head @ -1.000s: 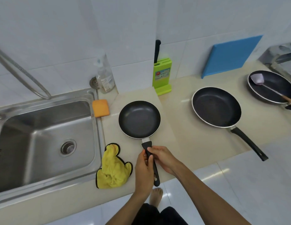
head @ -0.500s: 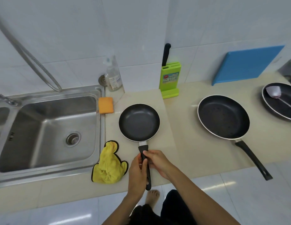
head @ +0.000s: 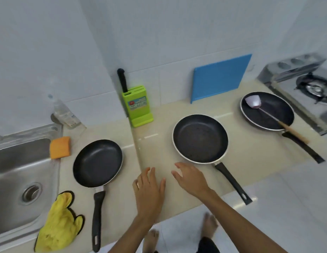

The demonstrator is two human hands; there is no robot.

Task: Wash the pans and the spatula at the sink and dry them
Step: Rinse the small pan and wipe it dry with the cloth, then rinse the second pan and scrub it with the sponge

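Three black pans stand on the beige counter. The small pan [head: 97,162] lies beside the sink [head: 14,179], its handle toward me. The medium pan [head: 200,138] sits in the middle, handle pointing front right. The far pan [head: 266,110] near the stove holds a spatula [head: 265,113] with a pale head and wooden handle. My left hand [head: 149,192] and my right hand [head: 191,178] hover over the counter between the small and medium pans, fingers spread, holding nothing. A yellow cloth [head: 58,227] lies by the sink's front corner.
An orange sponge [head: 60,147] rests on the sink rim, with a clear bottle [head: 65,113] behind it. A green knife block [head: 138,106] and a blue cutting board [head: 220,77] stand against the wall. A gas stove [head: 305,88] sits at the right.
Both hands have let go of the small pan's handle and moved right, toward the medium pan. The view has swung right, so the stove shows.
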